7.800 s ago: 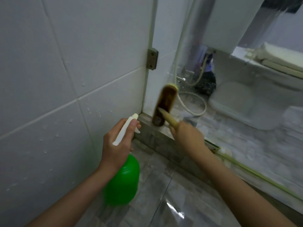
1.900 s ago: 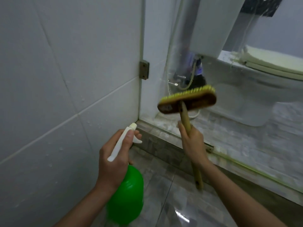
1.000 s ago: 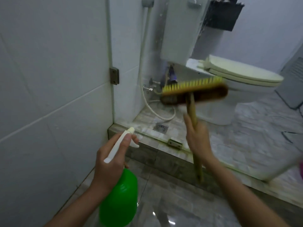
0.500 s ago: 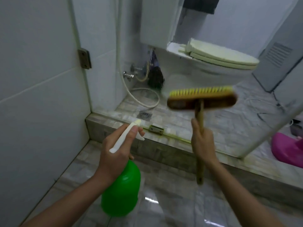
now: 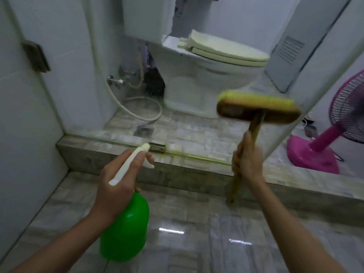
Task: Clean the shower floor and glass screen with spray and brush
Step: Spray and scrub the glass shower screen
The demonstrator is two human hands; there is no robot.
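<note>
Logging from my remote station, head cam only. Left hand (image 5: 118, 180) grips the neck of a green plastic spray bottle (image 5: 126, 229), one finger laid over its white trigger head (image 5: 130, 164). Bottle is held upright, nozzle pointing toward the grey stone kerb (image 5: 110, 160).

Right hand (image 5: 246, 160) is clenched round the wooden handle of a scrub brush w/ brown block and yellow bristles (image 5: 258, 109). Brush head is level, bristles up, in the air. Handle end points down in front of the kerb. Brush head is blurred, so I can't tell whether it touches the glass.

Clear glass screen (image 5: 323, 79) stands on the kerb, its free edge running diagonally just right of the brush head. Metal hinge (image 5: 35, 56) sits at far left.

Grey marbled shower floor tiles (image 5: 197, 233) lie below both forearms, glossy w/ light reflections.

Beyond the glass:
- white toilet w/ cream lid shut (image 5: 206, 85)
- white hose (image 5: 141, 107) looped on the floor
- square drain (image 5: 143, 132)

Pink pedestal fan (image 5: 315, 154) stands at right, past the screen edge.
</note>
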